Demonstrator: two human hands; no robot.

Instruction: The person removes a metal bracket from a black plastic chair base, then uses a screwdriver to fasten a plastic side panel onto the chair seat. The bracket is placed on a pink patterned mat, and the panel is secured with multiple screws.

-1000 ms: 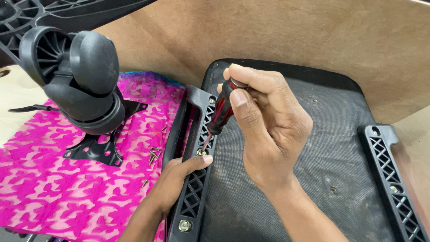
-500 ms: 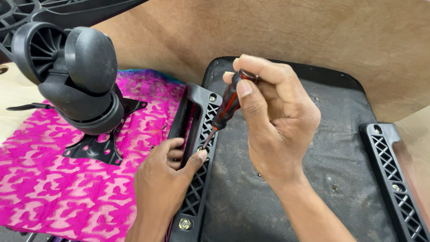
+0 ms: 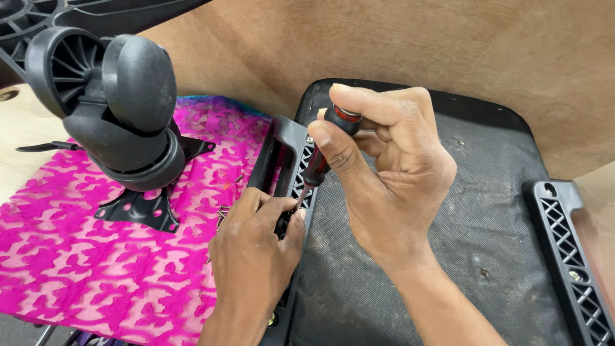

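The right hand [image 3: 391, 173] grips a screwdriver [image 3: 320, 160] by its red-and-black handle, fingers [image 3: 339, 154] closed round it, the shaft slanting down and left to a black latticed bracket [image 3: 288, 160] on the left edge of a dark seat pad [image 3: 461, 243]. The tip meets the bracket just where the left hand [image 3: 253, 256] rests: that hand lies on the bracket, its fingers curled over the edge and pinched close around the tip, though whether they hold a screw there cannot be told. A second latticed bracket [image 3: 567, 247] runs along the pad's right edge, well apart from both hands. Left of the pad lies a pink patterned cloth [image 3: 77, 256], with a few small screws [image 3: 222, 214] on it just beside the left hand. A black caster wheel [image 3: 122, 109] looms over the cloth, above a flat black plate [image 3: 138, 208]. Beyond the pad rises a brown board [image 3: 416, 45].
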